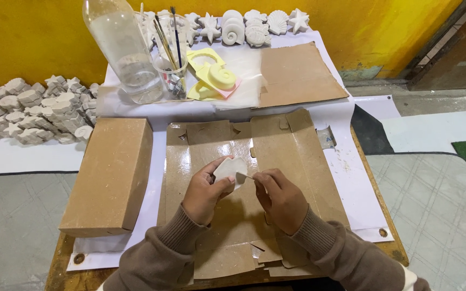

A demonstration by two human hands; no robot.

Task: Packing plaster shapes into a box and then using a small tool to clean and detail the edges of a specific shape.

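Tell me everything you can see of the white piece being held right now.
The white piece is small, matte and plaster-like, with a rounded, lobed outline. The left hand grips it from below, tilted, above the flattened cardboard. The right hand holds a thin tool whose tip touches its right edge. Its underside is hidden.

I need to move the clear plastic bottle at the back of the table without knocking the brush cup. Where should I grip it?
Probably around the bottle's straight middle section, from its left side: the brush cup stands close against its right.
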